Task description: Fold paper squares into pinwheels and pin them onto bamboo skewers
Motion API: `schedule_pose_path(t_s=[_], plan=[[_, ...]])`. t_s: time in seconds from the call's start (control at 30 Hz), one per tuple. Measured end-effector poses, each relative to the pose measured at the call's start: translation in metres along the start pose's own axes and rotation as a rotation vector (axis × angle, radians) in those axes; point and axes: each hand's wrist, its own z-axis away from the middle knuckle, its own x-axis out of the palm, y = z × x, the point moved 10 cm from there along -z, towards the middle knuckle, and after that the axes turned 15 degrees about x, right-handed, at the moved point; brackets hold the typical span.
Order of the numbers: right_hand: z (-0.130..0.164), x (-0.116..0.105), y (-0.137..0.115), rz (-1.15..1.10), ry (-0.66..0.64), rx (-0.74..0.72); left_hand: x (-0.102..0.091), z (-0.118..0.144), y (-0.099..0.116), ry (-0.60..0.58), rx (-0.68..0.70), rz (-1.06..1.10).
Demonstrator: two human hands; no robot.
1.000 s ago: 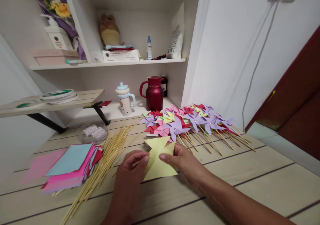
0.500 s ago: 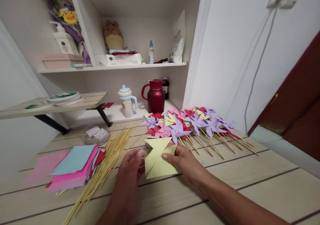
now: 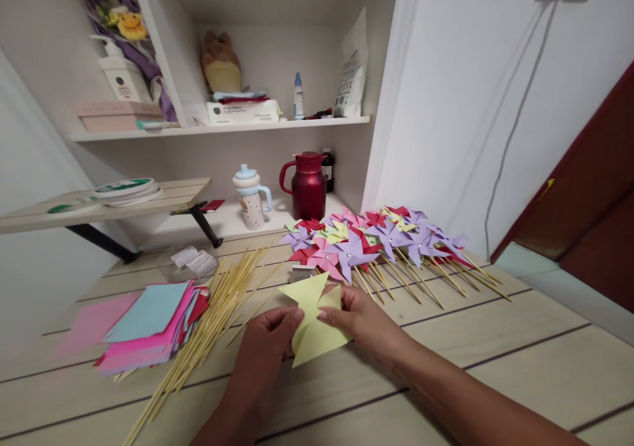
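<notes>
Between both hands, creased yellow paper.

Bare tabletop lies open to the right; skewers crowd the left, pinwheels block ahead.

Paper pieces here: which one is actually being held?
The pale yellow paper, pinched between the left hand and right hand. The stacked pink and blue sheets lie untouched.

On the pale wooden plank worktop, the thin bamboo sticks lie between the stack of pink and blue paper sheets at left and the pile of paper pinwheels on sticks at right.
</notes>
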Motion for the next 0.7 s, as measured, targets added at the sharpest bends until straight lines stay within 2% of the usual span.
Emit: schedule_pose_path(t_s=[0.23,0.7], plan=[[0.001,-0.002,0.004,0.010,0.047,0.039,-0.007,-0.004,0.001,-0.013,0.036,-0.191],[0.004,0.007,0.009,0.113,0.001,0.047,-0.019,0.000,0.020,0.130,0.162,-0.298]])
